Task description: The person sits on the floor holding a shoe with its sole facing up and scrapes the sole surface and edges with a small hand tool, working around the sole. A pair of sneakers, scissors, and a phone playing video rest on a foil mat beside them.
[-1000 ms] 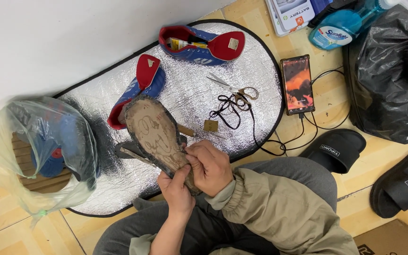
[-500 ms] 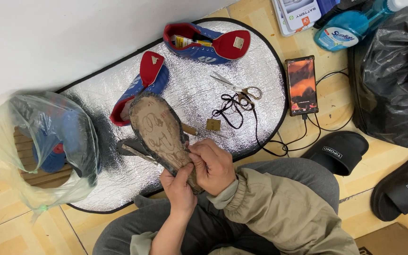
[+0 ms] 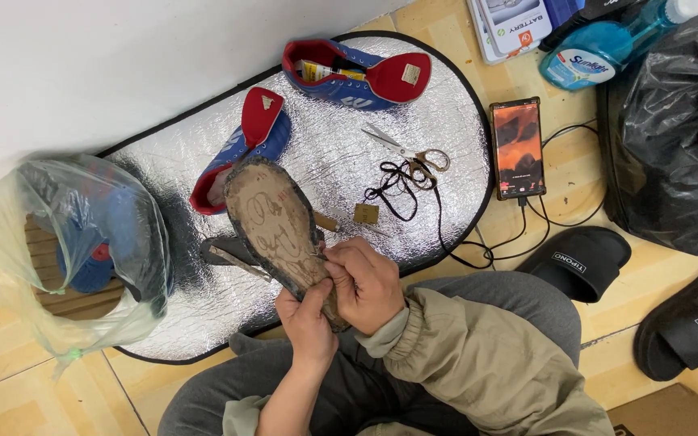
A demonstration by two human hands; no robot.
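Observation:
Both of my hands grip a worn shoe (image 3: pixel 272 222) held sole up over a silver foil mat (image 3: pixel 341 153). Its sole is brown, dirty and cracked, with a dark rim. My left hand (image 3: pixel 307 319) cups the heel end from below. My right hand (image 3: pixel 365 282) clamps the same end from the right side, fingers curled over the edge. A grey strip (image 3: pixel 232 252) of material sticks out to the left under the shoe.
Two blue and red shoes (image 3: pixel 240 149) (image 3: pixel 357 77) lie on the mat with scissors (image 3: pixel 409 152), a black lace and small cardboard pieces. A clear bag (image 3: pixel 74 250) sits at left. A lit phone (image 3: pixel 517 147), black slippers (image 3: pixel 579 260), a black bag (image 3: pixel 672 137) and a spray bottle (image 3: pixel 599 52) lie at right.
The hands and the shoe have stayed in nearly the same place; only the camera view has shifted slightly.

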